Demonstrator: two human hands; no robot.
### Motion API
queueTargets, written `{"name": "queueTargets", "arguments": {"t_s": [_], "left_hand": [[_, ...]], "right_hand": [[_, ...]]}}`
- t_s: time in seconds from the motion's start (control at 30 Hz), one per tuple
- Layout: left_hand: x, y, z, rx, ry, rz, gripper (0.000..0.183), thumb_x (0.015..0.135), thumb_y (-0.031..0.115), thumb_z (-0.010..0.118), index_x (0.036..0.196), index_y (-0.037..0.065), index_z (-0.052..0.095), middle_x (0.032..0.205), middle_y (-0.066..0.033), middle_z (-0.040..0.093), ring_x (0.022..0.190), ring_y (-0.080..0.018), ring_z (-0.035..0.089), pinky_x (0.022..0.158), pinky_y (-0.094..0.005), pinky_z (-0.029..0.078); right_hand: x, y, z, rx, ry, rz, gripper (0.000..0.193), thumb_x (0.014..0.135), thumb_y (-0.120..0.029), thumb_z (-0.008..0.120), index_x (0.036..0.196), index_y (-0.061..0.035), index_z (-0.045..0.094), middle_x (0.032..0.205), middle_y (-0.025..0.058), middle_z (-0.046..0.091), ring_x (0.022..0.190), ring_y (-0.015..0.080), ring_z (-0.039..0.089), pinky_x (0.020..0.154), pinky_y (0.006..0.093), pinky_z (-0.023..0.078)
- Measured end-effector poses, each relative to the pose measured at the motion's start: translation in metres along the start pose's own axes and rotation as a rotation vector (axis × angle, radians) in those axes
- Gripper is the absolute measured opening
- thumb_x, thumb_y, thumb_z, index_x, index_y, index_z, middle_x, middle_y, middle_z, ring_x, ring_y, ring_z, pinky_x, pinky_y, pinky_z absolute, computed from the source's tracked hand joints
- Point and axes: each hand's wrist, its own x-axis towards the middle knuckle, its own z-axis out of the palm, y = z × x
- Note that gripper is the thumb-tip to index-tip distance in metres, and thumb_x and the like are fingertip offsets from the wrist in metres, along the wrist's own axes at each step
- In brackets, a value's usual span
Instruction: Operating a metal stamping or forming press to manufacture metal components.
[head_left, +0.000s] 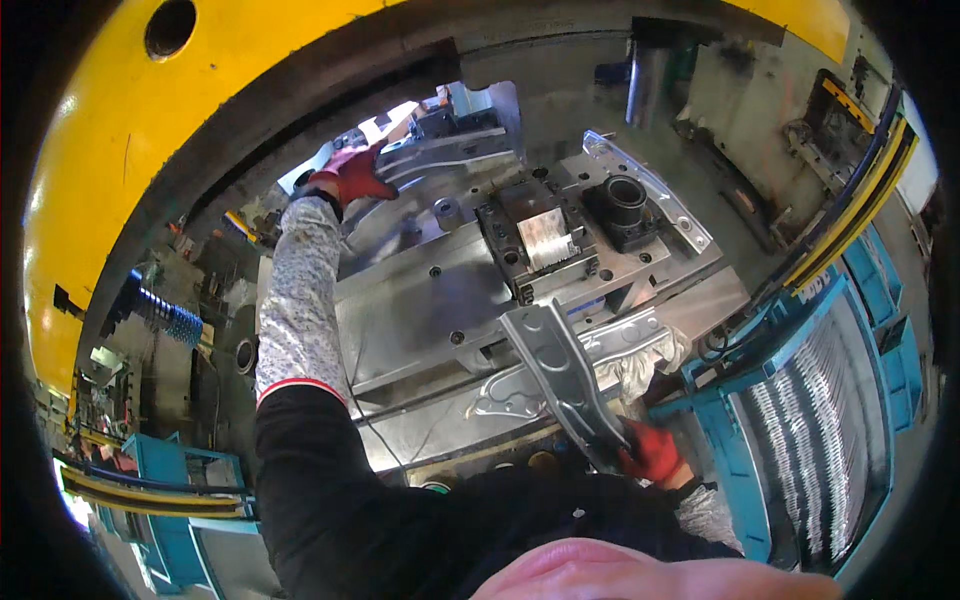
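My left hand (355, 175), in a red glove, is stretched far out to the back left of the metal die (410, 300). Its fingers are apart, beside a long grey formed metal piece (450, 150); whether they touch it I cannot tell. Close to my body, my right hand (652, 453), also red-gloved, grips the near end of a stamped steel bracket (560, 370). The bracket slants up and away over the die's front edge. Beneath it lie another stamped metal part (510, 395) and a crumpled whitish cloth (640, 365).
A dark cylindrical post (625, 200) and a block with a shiny top (545, 240) rise from the die. Overhead curves a yellow press frame (100, 150). At the right, a blue bin (720, 470) holds stacked metal parts (810, 440). Yellow-black guard bars (860, 205) flank the right side.
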Motion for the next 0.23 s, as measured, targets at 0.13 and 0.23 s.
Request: {"name": "queueTargets", "arguments": {"t_s": [0.13,0.23], "left_hand": [[-0.018,0.000,-0.003,0.123,0.170,0.060,0.090,0.053,0.042,0.073,0.129,0.009,0.037,0.111,-0.0182,0.054,0.102,-0.0326,0.052,0.087,-0.0397,0.041],[-0.051,0.000,-0.001,0.209,0.172,-0.001,0.093,0.054,0.045,0.071,0.131,0.010,0.034,0.113,-0.0186,0.053,0.102,-0.0322,0.052,0.086,-0.0390,0.042]], "right_hand": [[-0.002,0.015,0.004,-0.041,0.039,-0.049,0.055,0.070,-0.023,0.065,0.117,-0.0020,0.046,0.092,0.0173,0.060,0.075,0.0328,0.060,0.064,0.0404,0.048],[0.001,0.027,0.002,-0.082,-0.042,-0.058,0.055,0.071,-0.026,0.065,0.117,-0.0031,0.046,0.093,0.0174,0.060,0.078,0.0312,0.061,0.066,0.0400,0.049]]}}
